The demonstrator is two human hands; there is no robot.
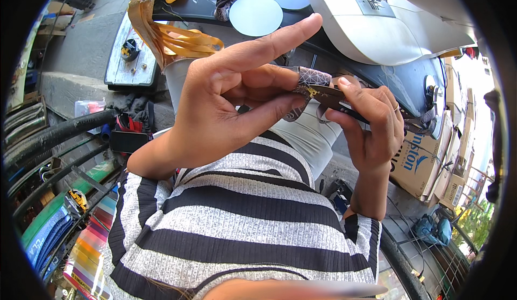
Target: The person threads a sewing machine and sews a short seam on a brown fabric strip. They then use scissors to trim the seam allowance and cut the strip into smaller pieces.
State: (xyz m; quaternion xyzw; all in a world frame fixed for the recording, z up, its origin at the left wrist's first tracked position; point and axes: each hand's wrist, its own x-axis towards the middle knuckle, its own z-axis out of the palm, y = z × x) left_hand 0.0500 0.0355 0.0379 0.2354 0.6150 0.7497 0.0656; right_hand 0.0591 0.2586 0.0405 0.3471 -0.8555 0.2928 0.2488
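Observation:
My left hand [226, 92] pinches a grey patterned fabric strip [315, 77] between thumb and bent fingers, its index finger stretched out to the upper right. Close against the strip, my right hand [371, 114] grips a dark, flat tool [333, 98] with a brownish curved edge; its exact kind is hard to make out. Small yellow bits [311, 91] show where tool and strip meet. Both hands are raised over my lap, fingertips almost touching.
A white sewing machine [344, 33] stands on a dark table [390, 79] ahead, beside round pale discs [256, 15]. Yellow ribbons [188, 41] hang at the left, near a small white-topped table [119, 69]. Cardboard boxes [423, 160] stand at the right; metal rails [59, 135] run along the left.

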